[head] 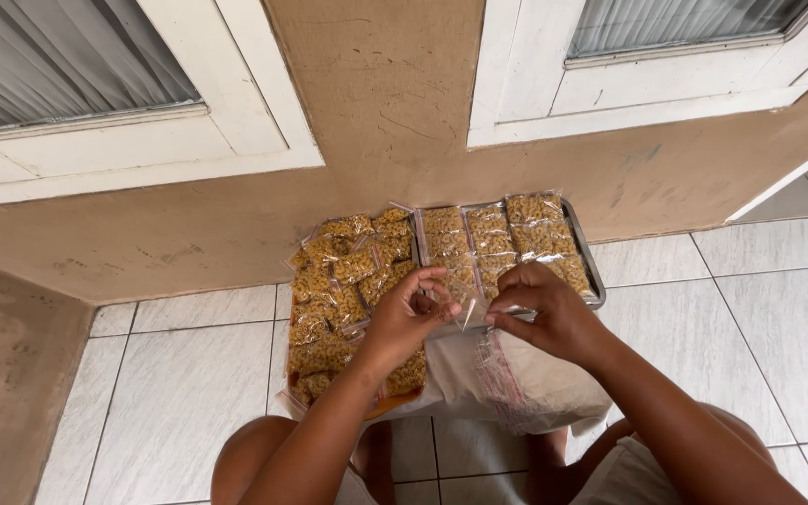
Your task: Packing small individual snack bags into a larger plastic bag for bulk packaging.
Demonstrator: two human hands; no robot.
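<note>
A small clear bag is pinched at its mouth between the left hand and right hand, both closed on it, above the metal tray where filled snack packets are laid in rows.

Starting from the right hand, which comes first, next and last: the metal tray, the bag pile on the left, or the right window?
1. Metal tray, just past the right hand.
2. Bag pile, off to its left.
3. Right window, high on the wall.
</note>
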